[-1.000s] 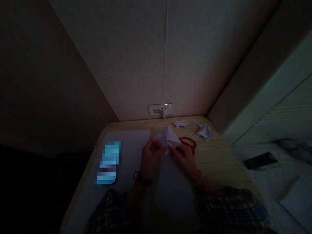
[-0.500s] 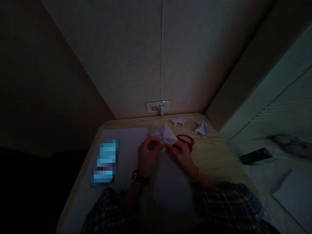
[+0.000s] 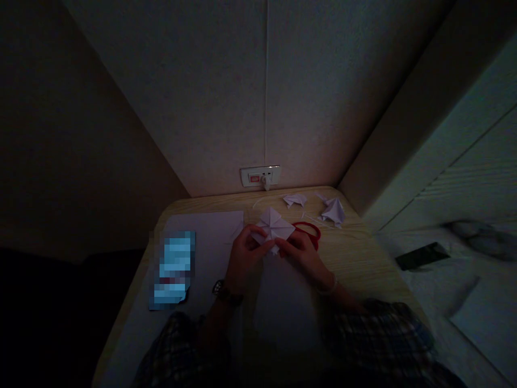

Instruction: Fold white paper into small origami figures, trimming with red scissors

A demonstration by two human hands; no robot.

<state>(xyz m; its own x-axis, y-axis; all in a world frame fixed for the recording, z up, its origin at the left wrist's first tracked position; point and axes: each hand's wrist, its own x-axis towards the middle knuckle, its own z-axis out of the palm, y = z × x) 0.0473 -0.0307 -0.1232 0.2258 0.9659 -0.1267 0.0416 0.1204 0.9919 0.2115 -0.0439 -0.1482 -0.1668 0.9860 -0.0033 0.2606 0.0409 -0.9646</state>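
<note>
Use the wall socket (image 3: 260,177) as your marker. Far to its left, and closer to you, a phone (image 3: 173,267) lies on a big white sheet (image 3: 214,229). Its screen is lit but all blurry squares, so I can't tell what it shows. Next is your left hand (image 3: 244,250), nearer to you than the socket and a bit to its left. Its thumb and a finger seem to pinch the near left side of the folded paper (image 3: 274,222); I can't tell how the other fingers sit. That paper is up between your hands, nearer to you than the socket and just right of its middle. If your two hands tug apart, the paper could rip along a crease. It is also dark here, so a fold could go crooked because the lines are hard to see. A small folded shape (image 3: 295,200) lies right of the socket. Closer to you, also right of the socket, your right hand (image 3: 305,253) seems to pinch the paper's near edge, its fingertips near your left thumb. A red loop (image 3: 319,235), maybe a scissor handle, lies just beside that hand; a quick swing of your wrist could knock it. Farthest right of the socket is a bigger folded shape (image 3: 333,212), and a careless reach could squash it.
</note>
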